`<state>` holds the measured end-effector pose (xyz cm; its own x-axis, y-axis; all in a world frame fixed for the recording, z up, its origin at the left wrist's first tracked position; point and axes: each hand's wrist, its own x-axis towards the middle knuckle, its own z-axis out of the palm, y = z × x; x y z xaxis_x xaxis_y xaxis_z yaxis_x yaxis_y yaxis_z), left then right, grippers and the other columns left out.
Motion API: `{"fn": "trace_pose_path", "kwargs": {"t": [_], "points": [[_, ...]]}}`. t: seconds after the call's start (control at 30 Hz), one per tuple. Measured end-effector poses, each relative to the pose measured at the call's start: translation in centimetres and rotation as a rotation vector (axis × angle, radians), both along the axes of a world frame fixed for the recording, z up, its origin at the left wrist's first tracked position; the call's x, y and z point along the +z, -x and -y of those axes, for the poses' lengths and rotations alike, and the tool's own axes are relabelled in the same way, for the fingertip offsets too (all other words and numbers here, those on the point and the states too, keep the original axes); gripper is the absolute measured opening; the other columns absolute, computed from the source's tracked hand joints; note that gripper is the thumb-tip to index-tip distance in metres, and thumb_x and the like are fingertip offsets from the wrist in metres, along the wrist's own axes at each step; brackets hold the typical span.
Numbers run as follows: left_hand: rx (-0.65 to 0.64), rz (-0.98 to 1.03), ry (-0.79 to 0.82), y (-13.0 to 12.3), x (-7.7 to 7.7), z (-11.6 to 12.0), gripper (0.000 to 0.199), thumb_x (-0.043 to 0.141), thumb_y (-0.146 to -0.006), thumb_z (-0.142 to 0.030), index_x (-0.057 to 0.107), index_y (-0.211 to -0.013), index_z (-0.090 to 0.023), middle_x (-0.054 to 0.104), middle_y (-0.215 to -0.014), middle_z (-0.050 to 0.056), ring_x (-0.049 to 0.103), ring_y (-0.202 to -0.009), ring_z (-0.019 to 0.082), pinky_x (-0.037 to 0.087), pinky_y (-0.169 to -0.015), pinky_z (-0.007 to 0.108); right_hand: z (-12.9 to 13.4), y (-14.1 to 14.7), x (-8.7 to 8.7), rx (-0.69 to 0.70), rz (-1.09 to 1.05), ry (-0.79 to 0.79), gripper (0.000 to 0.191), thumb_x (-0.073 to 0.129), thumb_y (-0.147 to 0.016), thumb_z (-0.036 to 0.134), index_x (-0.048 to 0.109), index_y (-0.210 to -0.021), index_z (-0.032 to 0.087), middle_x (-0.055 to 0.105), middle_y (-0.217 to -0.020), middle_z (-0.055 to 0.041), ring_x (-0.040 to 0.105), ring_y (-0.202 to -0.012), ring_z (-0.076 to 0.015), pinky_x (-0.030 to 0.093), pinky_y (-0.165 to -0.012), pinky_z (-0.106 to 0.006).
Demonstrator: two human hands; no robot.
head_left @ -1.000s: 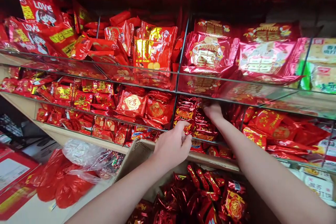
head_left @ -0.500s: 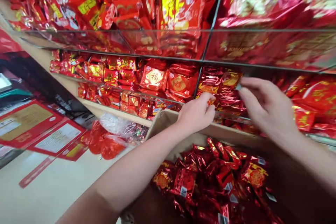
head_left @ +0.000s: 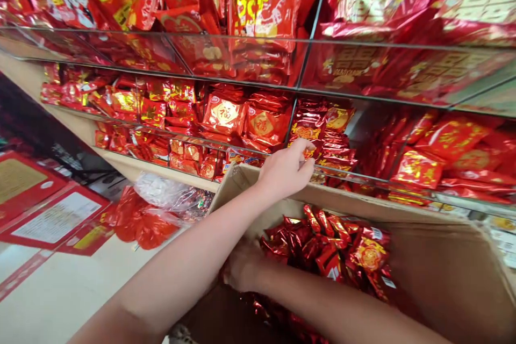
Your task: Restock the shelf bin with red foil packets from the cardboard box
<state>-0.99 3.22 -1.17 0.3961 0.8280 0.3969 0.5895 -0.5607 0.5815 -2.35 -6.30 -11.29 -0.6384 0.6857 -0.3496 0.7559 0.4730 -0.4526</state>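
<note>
My left hand (head_left: 285,169) is at the shelf front, just above the cardboard box's far rim. Its fingers curl beside a row of shiny red snack packets (head_left: 308,121); what lies between finger and thumb is hard to make out. Down inside the cardboard box (head_left: 435,258), my right hand (head_left: 244,269) is in shadow at the left wall, under my left forearm. Its fingers look curled and are partly hidden. Loose red foil packets (head_left: 368,252) with gold print fill the box's bottom, some behind my right forearm.
More red packets (head_left: 223,113) fill the neighbouring compartments, behind a clear front strip (head_left: 193,142). Larger red bags (head_left: 264,5) stand on the shelf above. At left, red and clear plastic bags (head_left: 147,220) lie on the pale floor (head_left: 80,290) beside red printed boxes (head_left: 48,215).
My right hand has left the shelf compartment and moved down and left into the box. My left hand stays near the same packets. The view has shifted slightly right.
</note>
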Motion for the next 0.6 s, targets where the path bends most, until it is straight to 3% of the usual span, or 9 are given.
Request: {"fn": "trace_pose_path", "kwargs": {"t": [0.07, 0.13, 0.23, 0.33, 0.47, 0.6], "points": [[-0.004, 0.019, -0.013, 0.1, 0.0, -0.1, 0.024, 0.041, -0.08, -0.028, 0.047, -0.103, -0.024, 0.055, -0.062, -0.005, 0.048, -0.056, 0.011, 0.034, -0.056, 0.024, 0.0, -0.4, 0.5, 0.032, 0.047, 0.001, 0.045, 0.06, -0.067, 0.034, 0.057, -0.105, 0.011, 0.056, -0.11, -0.017, 0.049, -0.099, -0.0345, 0.037, -0.083, -0.053], [-0.015, 0.035, -0.022, 0.2, 0.0, -0.2, 0.023, 0.041, -0.079, -0.027, 0.047, -0.102, -0.024, 0.054, -0.061, -0.005, 0.047, -0.055, 0.01, 0.034, -0.055, 0.024, -0.1, -2.8, 2.0, 0.042, -0.008, -0.065, 0.041, 0.054, -0.073, 0.031, 0.055, -0.108, 0.009, 0.054, -0.111, -0.0167, 0.047, -0.104, -0.0301, 0.033, -0.091, -0.047], [-0.041, 0.042, -0.007, 0.2, 0.0, -0.3, 0.023, 0.041, -0.079, -0.027, 0.047, -0.101, -0.022, 0.051, -0.057, -0.005, 0.045, -0.053, 0.01, 0.032, -0.053, 0.023, -0.6, -9.4, 4.9, 0.018, -0.124, -0.132, 0.021, 0.045, -0.079, 0.02, 0.06, -0.092, 0.011, 0.06, -0.097, -0.0111, 0.053, -0.094, -0.0198, 0.039, -0.086, -0.03], [-0.055, 0.038, 0.018, 0.2, 0.1, -0.3, 0.024, 0.041, -0.079, -0.026, 0.048, -0.101, -0.021, 0.05, -0.056, -0.004, 0.044, -0.052, 0.01, 0.031, -0.053, 0.023, -1.0, -16.9, 6.4, -0.237, 0.052, -0.08, 0.02, 0.042, -0.078, 0.012, 0.06, -0.083, 0.016, 0.062, -0.082, -0.0072, 0.058, -0.076, -0.0165, 0.043, -0.071, -0.026], [-0.065, 0.043, 0.012, 0.0, 0.1, -0.1, 0.024, 0.042, -0.078, -0.025, 0.05, -0.101, -0.021, 0.051, -0.057, -0.004, 0.044, -0.053, 0.01, 0.031, -0.055, 0.024, 0.0, -23.5, 4.8, -0.394, 0.252, -0.162, 0.023, 0.046, -0.072, 0.008, 0.06, -0.09, 0.013, 0.06, -0.093, -0.0122, 0.056, -0.089, -0.0215, 0.04, -0.078, -0.029], [-0.06, 0.042, 0.011, -0.2, 0.0, 0.0, 0.023, 0.042, -0.078, -0.025, 0.05, -0.099, -0.021, 0.051, -0.058, -0.004, 0.044, -0.053, 0.01, 0.03, -0.054, 0.023, 0.6, -24.8, 2.8, -0.428, 0.295, -0.198, 0.035, 0.056, -0.069, 0.018, 0.055, -0.103, 0.01, 0.057, -0.1, -0.0157, 0.053, -0.097, -0.0245, 0.04, -0.08, -0.031]]}}
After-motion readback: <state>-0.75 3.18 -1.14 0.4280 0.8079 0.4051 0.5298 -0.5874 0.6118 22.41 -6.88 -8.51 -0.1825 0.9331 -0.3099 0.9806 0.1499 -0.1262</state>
